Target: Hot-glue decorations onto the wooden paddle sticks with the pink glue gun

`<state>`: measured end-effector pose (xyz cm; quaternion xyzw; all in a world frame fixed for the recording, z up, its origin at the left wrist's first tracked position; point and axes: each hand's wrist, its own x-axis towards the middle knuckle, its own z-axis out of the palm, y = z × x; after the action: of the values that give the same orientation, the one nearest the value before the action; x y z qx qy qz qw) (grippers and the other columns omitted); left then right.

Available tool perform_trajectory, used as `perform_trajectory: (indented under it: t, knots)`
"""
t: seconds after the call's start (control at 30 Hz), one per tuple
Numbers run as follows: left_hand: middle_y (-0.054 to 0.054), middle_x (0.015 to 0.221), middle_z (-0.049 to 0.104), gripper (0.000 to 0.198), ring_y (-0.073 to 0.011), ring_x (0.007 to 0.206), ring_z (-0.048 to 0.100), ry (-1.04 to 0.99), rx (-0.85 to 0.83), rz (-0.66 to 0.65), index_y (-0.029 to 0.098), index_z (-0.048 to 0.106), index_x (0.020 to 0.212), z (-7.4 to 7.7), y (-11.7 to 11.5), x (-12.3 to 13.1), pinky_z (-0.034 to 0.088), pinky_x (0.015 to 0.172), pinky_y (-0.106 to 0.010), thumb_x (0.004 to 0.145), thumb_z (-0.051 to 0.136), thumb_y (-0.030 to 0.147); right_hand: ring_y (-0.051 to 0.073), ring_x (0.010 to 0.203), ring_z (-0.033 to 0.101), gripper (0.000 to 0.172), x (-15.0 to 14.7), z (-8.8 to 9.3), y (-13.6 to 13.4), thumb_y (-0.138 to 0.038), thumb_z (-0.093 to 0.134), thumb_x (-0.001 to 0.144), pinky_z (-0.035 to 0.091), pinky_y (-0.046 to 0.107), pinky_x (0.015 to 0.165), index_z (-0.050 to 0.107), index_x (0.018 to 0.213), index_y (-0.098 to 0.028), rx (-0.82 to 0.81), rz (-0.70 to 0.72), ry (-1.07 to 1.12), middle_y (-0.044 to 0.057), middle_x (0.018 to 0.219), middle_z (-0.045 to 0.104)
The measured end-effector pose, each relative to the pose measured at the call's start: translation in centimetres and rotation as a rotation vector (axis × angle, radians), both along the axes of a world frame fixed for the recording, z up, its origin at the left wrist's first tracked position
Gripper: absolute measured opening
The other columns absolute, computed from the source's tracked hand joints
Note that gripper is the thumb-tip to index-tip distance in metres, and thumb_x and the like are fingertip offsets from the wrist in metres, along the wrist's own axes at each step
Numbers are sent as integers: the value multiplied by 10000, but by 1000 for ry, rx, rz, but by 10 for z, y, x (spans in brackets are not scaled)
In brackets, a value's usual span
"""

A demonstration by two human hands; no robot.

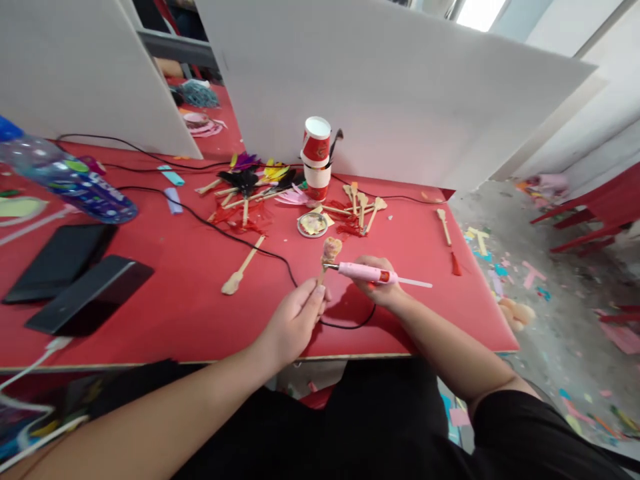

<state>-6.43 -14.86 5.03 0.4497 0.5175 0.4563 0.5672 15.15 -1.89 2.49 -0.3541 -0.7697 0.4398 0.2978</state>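
My left hand (300,313) is closed around the lower part of a wooden stick with a rounded, blotchy head (331,249), held upright above the red table. In my right hand (376,280) is a pink hot glue gun (367,273), a clear glue stick (416,283) poking out of its back end. The glue gun's metal nozzle touches or nearly touches the stick just below the rounded head. Behind them sits a small round dish (313,225) with pale scraps in it. A similar wooden stick (243,267) lies flat to the left.
Two stacked paper cups (317,157) stand near the white partition (390,100). Feathered sticks (245,187) and tasselled sticks (363,203) lie beside them. A black cord (240,237) crosses the red table (190,320). At left are a bottle (75,180) and dark phones (90,297).
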Motion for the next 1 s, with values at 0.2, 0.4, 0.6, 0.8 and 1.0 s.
perform_trajectory:
  t: [0.2, 0.4, 0.6, 0.8, 1.0]
  knots:
    - [115, 654, 329, 633, -88, 556, 273, -154, -76, -20, 224, 548, 927, -2, 1, 3, 293, 522, -227, 1006, 655, 843, 150, 536, 579, 325, -5, 1, -4, -499, 721, 900, 377, 276, 523, 653, 740, -225, 86, -36, 9, 35, 635, 684]
    - [123, 666, 343, 603, -64, 533, 235, -252, -119, -47, 227, 521, 945, 1, 3, 4, 212, 504, -207, 982, 705, 800, 135, 496, 528, 415, -7, 3, -5, -535, 692, 948, 357, 275, 502, 583, 684, -234, 126, -23, -19, 26, 584, 621]
    - [132, 652, 330, 628, -67, 529, 195, -279, -84, -15, 221, 533, 997, 1, 4, 3, 173, 495, -211, 1001, 670, 834, 114, 474, 520, 387, -5, -1, -5, -460, 696, 965, 339, 256, 480, 587, 678, -224, 188, 10, 31, 2, 570, 599]
    - [123, 652, 308, 697, -56, 529, 199, -305, -100, -46, 232, 480, 883, -4, 4, 2, 188, 498, -205, 966, 696, 889, 135, 500, 584, 359, -3, 1, -3, -433, 702, 957, 384, 264, 504, 617, 680, -221, 237, 44, 24, 24, 601, 655]
    - [137, 659, 265, 665, -60, 536, 135, -391, -106, -63, 229, 511, 957, -9, 5, 2, 125, 499, -200, 975, 718, 860, 123, 451, 513, 353, -3, 2, -4, -421, 694, 952, 329, 264, 469, 595, 673, -229, 242, 9, 41, 7, 548, 601]
